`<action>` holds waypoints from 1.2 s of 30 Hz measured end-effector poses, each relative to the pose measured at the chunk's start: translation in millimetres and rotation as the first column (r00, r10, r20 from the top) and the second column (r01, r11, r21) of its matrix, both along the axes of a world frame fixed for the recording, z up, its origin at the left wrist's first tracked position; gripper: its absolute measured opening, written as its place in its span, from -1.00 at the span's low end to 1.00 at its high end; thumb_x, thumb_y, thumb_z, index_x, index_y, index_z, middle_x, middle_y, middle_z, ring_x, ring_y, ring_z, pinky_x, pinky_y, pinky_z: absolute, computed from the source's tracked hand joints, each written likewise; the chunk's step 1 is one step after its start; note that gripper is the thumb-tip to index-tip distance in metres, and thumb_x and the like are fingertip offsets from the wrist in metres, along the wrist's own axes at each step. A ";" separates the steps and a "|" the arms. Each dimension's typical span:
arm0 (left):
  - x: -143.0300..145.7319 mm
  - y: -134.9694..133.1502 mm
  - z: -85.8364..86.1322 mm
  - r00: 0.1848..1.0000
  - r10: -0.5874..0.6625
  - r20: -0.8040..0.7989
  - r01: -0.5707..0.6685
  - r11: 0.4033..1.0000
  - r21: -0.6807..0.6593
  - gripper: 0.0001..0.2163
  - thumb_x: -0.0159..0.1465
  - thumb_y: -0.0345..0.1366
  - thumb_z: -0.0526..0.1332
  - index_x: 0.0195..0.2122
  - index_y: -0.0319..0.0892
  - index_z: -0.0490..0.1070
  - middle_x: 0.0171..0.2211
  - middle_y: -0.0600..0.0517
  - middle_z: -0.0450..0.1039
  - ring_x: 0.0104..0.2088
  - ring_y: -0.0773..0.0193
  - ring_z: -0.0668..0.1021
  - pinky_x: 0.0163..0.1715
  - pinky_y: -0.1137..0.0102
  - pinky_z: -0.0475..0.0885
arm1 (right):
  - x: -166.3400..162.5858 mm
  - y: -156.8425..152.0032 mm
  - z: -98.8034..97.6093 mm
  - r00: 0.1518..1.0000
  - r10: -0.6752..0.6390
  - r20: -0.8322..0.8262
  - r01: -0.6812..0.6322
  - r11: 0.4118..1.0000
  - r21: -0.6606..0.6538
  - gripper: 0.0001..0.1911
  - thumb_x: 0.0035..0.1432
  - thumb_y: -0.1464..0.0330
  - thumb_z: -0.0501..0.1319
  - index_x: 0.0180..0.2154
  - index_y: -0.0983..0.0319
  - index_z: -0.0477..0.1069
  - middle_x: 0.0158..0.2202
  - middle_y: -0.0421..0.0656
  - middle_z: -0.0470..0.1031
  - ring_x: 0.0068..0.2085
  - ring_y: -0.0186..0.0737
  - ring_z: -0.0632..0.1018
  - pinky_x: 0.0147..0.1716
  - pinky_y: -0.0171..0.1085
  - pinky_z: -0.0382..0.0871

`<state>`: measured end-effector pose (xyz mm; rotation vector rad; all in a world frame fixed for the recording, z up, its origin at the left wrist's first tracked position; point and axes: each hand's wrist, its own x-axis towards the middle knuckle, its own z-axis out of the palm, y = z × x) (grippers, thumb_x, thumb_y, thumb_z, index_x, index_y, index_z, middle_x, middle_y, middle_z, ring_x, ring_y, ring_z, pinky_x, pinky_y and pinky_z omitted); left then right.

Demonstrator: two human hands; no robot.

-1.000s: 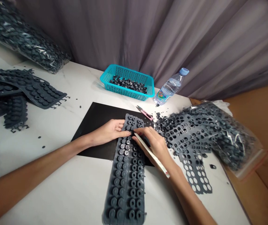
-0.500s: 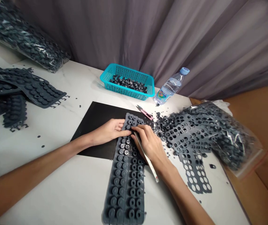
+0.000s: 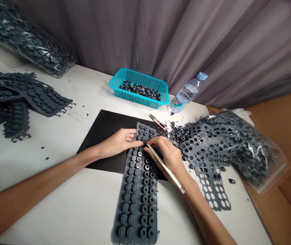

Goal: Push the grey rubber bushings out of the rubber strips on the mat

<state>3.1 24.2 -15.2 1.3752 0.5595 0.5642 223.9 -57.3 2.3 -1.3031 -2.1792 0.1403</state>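
Our left hand (image 3: 118,141) presses flat on the long grey rubber sheet of moulded rings (image 3: 137,185); at its three o'clock, our right hand (image 3: 167,153) pinches a thin white stick (image 3: 164,167). Few rings look punched out; most rows remain.

The left hand (image 3: 118,141) is laid flat, fingers extended against the left edge of the rubber sheet (image 3: 137,190), while the right hand (image 3: 167,154) is closed in a pen-like grip above it, both forearms being extended forward.
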 end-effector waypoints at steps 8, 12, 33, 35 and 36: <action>0.3 0.1 -2.2 1.000 -0.001 0.013 0.001 1.000 -0.007 -0.65 0.36 -0.30 0.33 0.16 -0.21 0.50 0.12 -0.13 0.59 0.07 0.10 0.65 0.14 0.19 0.51 | 1.2 0.7 -3.5 1.000 0.024 0.011 -0.024 1.000 -0.010 -0.81 0.46 0.20 0.20 -0.06 0.17 0.42 -0.15 -0.10 0.60 -0.15 -0.15 0.58 -0.16 -0.21 0.48; 1.0 -0.9 -0.3 1.000 -0.009 0.008 0.009 1.000 -0.020 -0.65 0.37 -0.30 0.32 0.16 -0.23 0.48 0.11 -0.14 0.59 0.07 0.08 0.64 0.14 0.18 0.51 | 0.3 0.0 -1.8 1.000 -0.001 0.017 0.001 1.000 -0.008 -0.81 0.48 0.19 0.18 -0.05 0.17 0.41 -0.16 -0.10 0.58 -0.16 -0.15 0.57 -0.19 -0.22 0.47; 1.6 -2.5 -2.5 1.000 0.029 0.005 -0.029 1.000 0.008 -0.61 0.31 -0.21 0.39 0.12 -0.21 0.50 0.11 -0.13 0.59 0.09 0.04 0.63 0.18 0.12 0.49 | -19.6 -1.8 -5.8 0.953 -0.124 0.277 0.080 0.983 0.164 -0.77 0.52 0.37 0.08 0.13 0.25 0.34 -0.07 0.01 0.58 -0.06 -0.04 0.60 -0.15 -0.14 0.49; 2.1 -2.5 -1.6 1.000 0.020 0.018 -0.019 1.000 -0.017 -0.62 0.31 -0.23 0.38 0.12 -0.22 0.50 0.08 -0.13 0.61 0.08 0.05 0.64 0.17 0.13 0.50 | -21.2 -1.8 -7.8 0.960 -0.175 0.221 0.144 0.978 0.150 -0.77 0.53 0.36 0.05 0.13 0.25 0.32 -0.07 0.01 0.56 -0.09 -0.06 0.61 -0.21 -0.17 0.50; 2.2 -2.4 -1.3 1.000 0.012 0.016 -0.011 0.999 -0.031 -0.62 0.31 -0.24 0.38 0.13 -0.23 0.49 0.07 -0.14 0.61 0.07 0.04 0.65 0.16 0.14 0.50 | -20.9 -1.5 -8.8 0.959 -0.216 0.186 0.191 0.972 0.139 -0.76 0.54 0.34 0.03 0.13 0.25 0.31 -0.06 0.01 0.54 -0.13 -0.08 0.61 -0.26 -0.19 0.50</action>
